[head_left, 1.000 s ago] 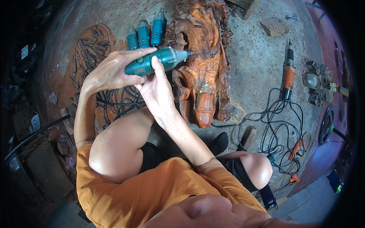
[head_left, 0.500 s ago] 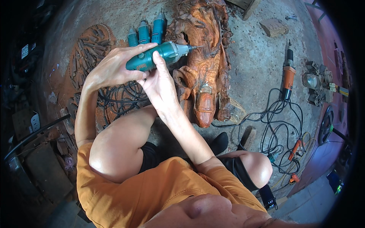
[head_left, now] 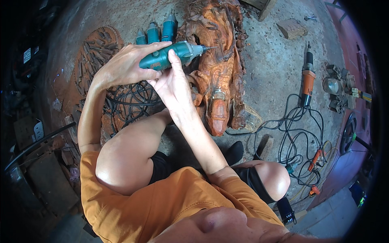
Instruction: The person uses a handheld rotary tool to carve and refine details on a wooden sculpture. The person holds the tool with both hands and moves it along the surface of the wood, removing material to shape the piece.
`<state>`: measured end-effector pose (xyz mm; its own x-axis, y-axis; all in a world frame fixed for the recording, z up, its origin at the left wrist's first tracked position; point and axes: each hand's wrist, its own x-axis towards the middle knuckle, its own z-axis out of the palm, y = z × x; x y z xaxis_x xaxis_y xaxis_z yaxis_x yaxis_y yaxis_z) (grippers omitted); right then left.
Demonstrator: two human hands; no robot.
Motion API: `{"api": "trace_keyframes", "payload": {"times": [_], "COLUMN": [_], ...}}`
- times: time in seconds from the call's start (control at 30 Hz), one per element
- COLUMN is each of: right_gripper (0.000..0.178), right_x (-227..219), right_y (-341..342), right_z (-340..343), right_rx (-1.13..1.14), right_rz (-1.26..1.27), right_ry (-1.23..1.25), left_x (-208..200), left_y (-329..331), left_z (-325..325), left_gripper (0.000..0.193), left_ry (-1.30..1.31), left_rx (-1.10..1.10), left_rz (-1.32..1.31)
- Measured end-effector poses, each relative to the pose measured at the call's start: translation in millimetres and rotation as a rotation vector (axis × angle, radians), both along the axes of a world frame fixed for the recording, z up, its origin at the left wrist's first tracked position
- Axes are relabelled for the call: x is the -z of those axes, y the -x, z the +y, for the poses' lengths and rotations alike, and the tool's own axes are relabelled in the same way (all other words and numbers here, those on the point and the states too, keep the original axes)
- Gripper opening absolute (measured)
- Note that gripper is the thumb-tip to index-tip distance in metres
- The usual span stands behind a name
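Note:
A teal die grinder with a grey nose and a thin pointed bit is held between my hands. My left hand wraps its rear end, thumb along the near side. From below and in front, my right hand grips the body, with its thumb on top and other fingers mostly hidden. The bit points right, over a reddish-brown wood carving that lies lengthwise on the floor. Whether the tip touches the wood I cannot tell.
More teal grinders stand beyond my left hand. A heap of carving bits or chisels and black cables lie at left. To the right are an orange-and-black power tool, tangled cords and a wood block.
The grinder has shifted slightly right and a little away from me, and both hands have moved with it. The carving has stayed in place.

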<state>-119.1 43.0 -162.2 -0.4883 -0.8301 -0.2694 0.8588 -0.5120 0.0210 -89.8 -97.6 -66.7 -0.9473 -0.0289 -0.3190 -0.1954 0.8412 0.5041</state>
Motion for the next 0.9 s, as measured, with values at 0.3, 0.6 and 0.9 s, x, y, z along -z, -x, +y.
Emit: {"api": "trace_keyframes", "payload": {"times": [0.3, 0.6, 0.9], "right_gripper": [0.052, 0.052, 0.054], "right_x": [5, 0, -6], "right_y": [0, -3, -11], "right_z": [1, 3, 6], "right_rx": [-0.004, 0.007, 0.005], "right_rz": [-0.012, -0.010, 0.028], "right_ry": [0.032, 0.039, 0.006], "left_x": [-1, -9, -10], "left_y": [1, 1, -4], "left_z": [2, 5, 3], "left_gripper": [0.082, 0.081, 0.080], "left_ry": [0.043, 0.015, 0.041], "left_rx": [0.022, 0.018, 0.055], "left_rz": [0.015, -0.029, -0.013]}}
